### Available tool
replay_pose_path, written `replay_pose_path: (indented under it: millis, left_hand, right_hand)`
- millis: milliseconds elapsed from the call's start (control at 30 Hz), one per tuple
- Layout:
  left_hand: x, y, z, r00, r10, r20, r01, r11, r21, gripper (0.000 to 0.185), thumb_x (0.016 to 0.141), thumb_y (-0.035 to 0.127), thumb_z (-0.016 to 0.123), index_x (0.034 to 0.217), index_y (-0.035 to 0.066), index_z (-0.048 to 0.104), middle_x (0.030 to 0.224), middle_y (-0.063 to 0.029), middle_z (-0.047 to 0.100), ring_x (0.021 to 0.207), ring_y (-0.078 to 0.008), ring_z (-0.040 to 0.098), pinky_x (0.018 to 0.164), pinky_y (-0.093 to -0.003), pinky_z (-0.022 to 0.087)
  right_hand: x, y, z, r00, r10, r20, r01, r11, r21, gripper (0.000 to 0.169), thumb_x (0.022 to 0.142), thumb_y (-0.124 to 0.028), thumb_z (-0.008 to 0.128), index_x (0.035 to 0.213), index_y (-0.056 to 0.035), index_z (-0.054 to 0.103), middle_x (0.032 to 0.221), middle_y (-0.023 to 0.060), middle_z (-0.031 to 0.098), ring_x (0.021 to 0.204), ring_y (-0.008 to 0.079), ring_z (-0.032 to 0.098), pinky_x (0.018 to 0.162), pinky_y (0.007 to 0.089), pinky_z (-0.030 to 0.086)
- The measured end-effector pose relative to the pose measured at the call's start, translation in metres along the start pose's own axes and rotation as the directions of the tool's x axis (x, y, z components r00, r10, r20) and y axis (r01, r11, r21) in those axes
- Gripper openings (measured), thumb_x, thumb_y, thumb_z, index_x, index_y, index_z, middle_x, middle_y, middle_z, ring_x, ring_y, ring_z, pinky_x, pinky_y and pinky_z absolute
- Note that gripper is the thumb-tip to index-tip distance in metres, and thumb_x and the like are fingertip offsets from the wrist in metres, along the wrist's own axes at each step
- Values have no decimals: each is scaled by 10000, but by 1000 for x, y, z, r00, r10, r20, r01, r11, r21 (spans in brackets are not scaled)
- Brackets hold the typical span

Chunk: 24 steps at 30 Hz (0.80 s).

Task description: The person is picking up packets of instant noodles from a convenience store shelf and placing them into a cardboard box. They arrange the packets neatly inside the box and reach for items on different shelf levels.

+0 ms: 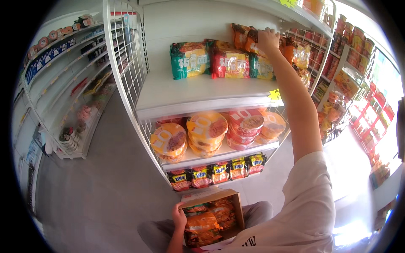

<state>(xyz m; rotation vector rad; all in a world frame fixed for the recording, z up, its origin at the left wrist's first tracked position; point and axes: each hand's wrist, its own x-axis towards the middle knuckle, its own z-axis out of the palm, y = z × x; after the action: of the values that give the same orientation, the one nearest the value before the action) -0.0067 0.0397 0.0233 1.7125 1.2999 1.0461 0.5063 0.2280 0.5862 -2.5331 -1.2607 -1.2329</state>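
My right hand reaches over the upper shelf and grips an orange instant-noodle packet by its right side. That packet is at the back of the shelf, above a green-and-yellow noodle packet; my hand hides part of it. To the left stand a red-and-yellow packet and another green-and-yellow packet. More orange packets are stacked right of my forearm. In my lap sits an open cardboard carton of orange packets. My left hand holds the carton's left rim.
Below are tubs of instant noodles on a middle shelf and several black-and-yellow packets on the bottom one. A white wire side panel bounds the rack at left. Other stocked shelves stand across the grey floor.
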Motion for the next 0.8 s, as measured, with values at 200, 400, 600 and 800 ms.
replay_pose_path:
  millis: [200, 400, 600, 800]
  left_hand:
    - [2, 4, 2, 999, -31, 29, 31, 1000, 4, 179, 914, -18, 450, 1017, 9, 593, 1025, -164, 639, 1004, -352, 594, 884, -395, 459]
    - [7, -10, 4, 999, 29, 37, -28, 1000, -13, 173, 930, 34, 448, 1032, 13, 586, 1026, -169, 637, 1021, -353, 585, 884, -388, 454]
    - [6, -16, 1, 996, -50, 79, 49, 999, 15, 188, 939, 51, 443, 1065, 16, 579, 1032, -174, 639, 1012, -359, 589, 874, -388, 457]
    - [6, -18, -6, 991, -47, 125, 44, 999, 33, 205, 962, 60, 446, 1105, 76, 593, 756, -102, 561, 577, -196, 517, 559, -341, 425]
  right_hand:
    - [-12, 36, 29, 976, -83, -200, 143, 941, 305, 479, 743, -304, 727, 1155, -143, 544, 1179, 118, 601, 1182, 308, 517, 1005, 516, 339]
    - [-65, 47, -16, 847, -152, -510, 261, 953, 150, 616, 699, -406, 753, 1223, -174, 526, 1050, 92, 619, 1040, 302, 581, 951, 478, 404]
    - [-258, 10, -101, 906, 130, -402, 238, 628, 741, 414, 703, -190, 816, 1023, -15, 621, 866, 54, 653, 778, 139, 622, 704, 277, 504]
    - [-457, -31, -84, 864, -273, 422, -483, -215, 849, 602, 666, 55, 782, 1192, -1, 493, 1088, 61, 621, 991, 124, 591, 871, 299, 499]
